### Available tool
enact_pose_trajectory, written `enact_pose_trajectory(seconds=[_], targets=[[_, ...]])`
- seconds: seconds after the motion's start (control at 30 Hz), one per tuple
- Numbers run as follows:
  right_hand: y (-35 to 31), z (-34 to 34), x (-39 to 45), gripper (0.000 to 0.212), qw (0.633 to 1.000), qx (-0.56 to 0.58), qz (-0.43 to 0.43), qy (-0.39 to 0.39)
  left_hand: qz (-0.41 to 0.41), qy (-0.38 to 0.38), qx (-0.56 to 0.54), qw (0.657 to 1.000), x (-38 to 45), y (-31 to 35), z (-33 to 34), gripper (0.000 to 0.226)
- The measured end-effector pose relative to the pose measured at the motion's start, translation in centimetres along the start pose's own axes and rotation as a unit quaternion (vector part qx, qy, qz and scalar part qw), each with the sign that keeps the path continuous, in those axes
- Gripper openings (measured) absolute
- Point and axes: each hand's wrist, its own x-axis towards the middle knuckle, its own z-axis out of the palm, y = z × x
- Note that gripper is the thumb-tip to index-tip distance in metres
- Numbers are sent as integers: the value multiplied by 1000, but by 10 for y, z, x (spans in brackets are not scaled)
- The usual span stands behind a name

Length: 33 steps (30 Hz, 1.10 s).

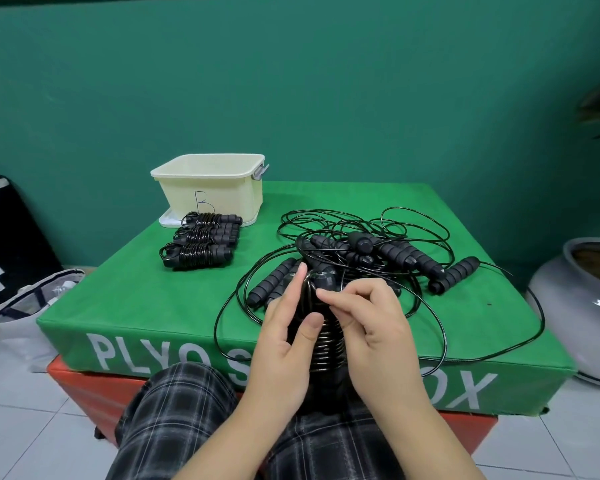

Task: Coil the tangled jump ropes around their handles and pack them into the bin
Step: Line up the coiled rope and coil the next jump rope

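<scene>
Progress: three coiled rope bundles [201, 240] lie on the green plyo box [136, 299], just near of the cream bin [211, 188] at far left. Nothing shows over the bin rim; its floor is hidden, so packing looks not yet begun. Tangled ropes [368, 251] with several loose handles remain at centre right.

Fourth rope in hand: handles [323, 337] held upright at the near edge, cord wound most of the way up.

Left hand [284, 344]: thumb pressed on the coils, index finger straight up alongside, holding the bundle.

Right hand [368, 327]: fingers curled, pinching the cord near the top of the handles.
</scene>
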Motion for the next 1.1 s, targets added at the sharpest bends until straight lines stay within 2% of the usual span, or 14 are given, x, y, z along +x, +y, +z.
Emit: enact_pose_trajectory(seconds=[0.1,0.23,0.3,0.5,0.83,0.97,1.1], targets=[[-2,-6,4,25,1000,14,6,-26,12,-1,-5,1000,0,6,0,42],[-9,-14,11,25,998,23,-23,-52,11,49,-116,992,14,16,-1,27],[-10,-17,16,25,998,32,-37,-45,20,58,-136,989,23,22,1,25],[2,-18,7,34,999,2,-37,-15,49,46,-81,994,18,14,9,32],[5,-16,0,36,997,-41,-41,40,52,-26,-45,997,20,15,5,43],[-2,-21,0,19,995,26,16,96,32,-27,-70,997,22,15,8,43],[-2,-21,0,10,995,-9,-40,89,19,-63,-70,995,25,16,5,44]])
